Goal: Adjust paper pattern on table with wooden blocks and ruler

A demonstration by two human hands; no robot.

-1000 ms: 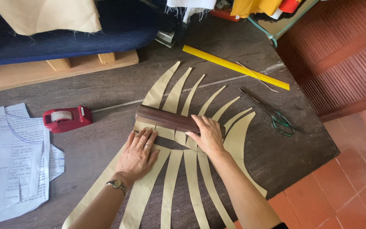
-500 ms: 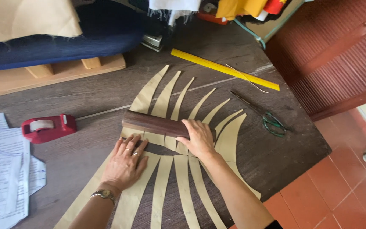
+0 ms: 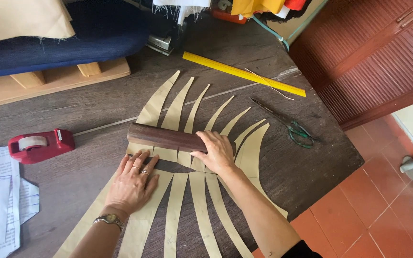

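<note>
A dark wooden bar (image 3: 166, 138) lies across a fan of tan paper strips (image 3: 190, 188) on the dark tabletop (image 3: 96, 105), and everything here can be placed from it. Its long axis runs nearly left to right, tilted slightly so the left end sits a little farther from the person. The right hand (image 3: 217, 152) is closed over the bar's right end, fingers curled across the top, so that end is hidden under the hand. The left hand (image 3: 132, 184) lies flat and spread on the paper just on the near side of the bar's left half, fingertips almost touching its edge but holding nothing; it wears rings and a wristwatch. So the bar lies directly ahead of both hands, with the right one on it and the left one beside it.

The strips splay out beyond the bar in curved points and run back toward the person on the near side. To the left of the bar, well apart, sits a red tape dispenser (image 3: 40, 145). Beyond and to the right lies a yellow ruler (image 3: 244, 73), set at a slant, and right of the bar a pair of green-handled scissors (image 3: 285, 123).
</note>
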